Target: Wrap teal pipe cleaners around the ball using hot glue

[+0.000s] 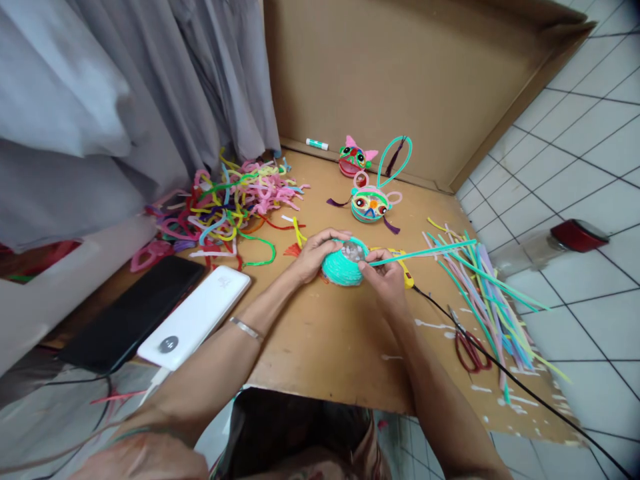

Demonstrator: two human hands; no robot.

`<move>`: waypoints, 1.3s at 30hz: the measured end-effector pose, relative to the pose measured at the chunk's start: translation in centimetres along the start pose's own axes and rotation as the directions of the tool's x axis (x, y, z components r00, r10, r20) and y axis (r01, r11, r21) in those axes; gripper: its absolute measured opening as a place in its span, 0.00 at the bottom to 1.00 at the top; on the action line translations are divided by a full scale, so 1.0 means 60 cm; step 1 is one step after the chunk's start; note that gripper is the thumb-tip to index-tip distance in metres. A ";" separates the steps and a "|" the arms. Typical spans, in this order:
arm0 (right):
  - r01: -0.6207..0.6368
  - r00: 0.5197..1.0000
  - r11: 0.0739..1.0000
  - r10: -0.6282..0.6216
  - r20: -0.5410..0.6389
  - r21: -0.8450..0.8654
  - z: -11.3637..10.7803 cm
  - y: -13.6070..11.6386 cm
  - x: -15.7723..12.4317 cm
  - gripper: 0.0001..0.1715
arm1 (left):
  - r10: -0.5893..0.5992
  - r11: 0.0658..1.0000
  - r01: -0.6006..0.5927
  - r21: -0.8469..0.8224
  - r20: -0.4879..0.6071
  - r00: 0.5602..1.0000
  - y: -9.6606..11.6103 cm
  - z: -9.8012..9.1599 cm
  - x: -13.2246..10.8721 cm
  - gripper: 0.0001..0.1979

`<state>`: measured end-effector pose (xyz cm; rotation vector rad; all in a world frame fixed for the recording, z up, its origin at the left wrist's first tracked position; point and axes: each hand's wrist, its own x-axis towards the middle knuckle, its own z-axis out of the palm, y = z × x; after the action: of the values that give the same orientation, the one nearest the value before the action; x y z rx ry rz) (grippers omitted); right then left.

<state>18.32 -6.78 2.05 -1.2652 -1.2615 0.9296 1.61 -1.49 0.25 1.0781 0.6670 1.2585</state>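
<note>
A round ball form (343,269) wrapped in turquoise pipe cleaner sits between my hands, with a bare clear patch showing at its top. My left hand (320,255) is closed around the ball's left side. My right hand (385,273) pinches a turquoise pipe cleaner (425,253) against the ball's right edge, its long free end stretching out to the right. Partly hidden behind my right hand lies a yellow tool with a black cord (409,272); it looks like a glue gun. An orange tassel (293,249) lies just left of the ball.
Behind the ball stand two decorated ball heads (369,204) with pipe-cleaner ears. A tangled pile of colourful pipe cleaners (240,200) lies left; straight ones (500,300) lie right, beside red-handled scissors (469,350). A black phone (135,313), white power bank (195,317) and glue stick (317,144) are also there.
</note>
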 end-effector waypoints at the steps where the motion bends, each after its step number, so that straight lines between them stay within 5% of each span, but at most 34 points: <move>1: 0.003 1.000 1.000 -0.003 -0.001 0.003 0.000 0.001 0.000 0.17 | 0.005 1.000 -0.005 0.009 0.000 1.000 0.000 0.000 0.000 0.13; 39: 0.032 0.998 0.998 -0.030 -0.048 0.055 -0.002 0.017 0.002 0.18 | 0.057 0.990 -0.067 0.125 0.079 0.995 0.007 0.001 -0.007 0.16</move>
<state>18.61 -6.56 1.09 -1.2142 -1.2075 0.9014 1.40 -1.91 0.60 1.2541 0.6683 1.2349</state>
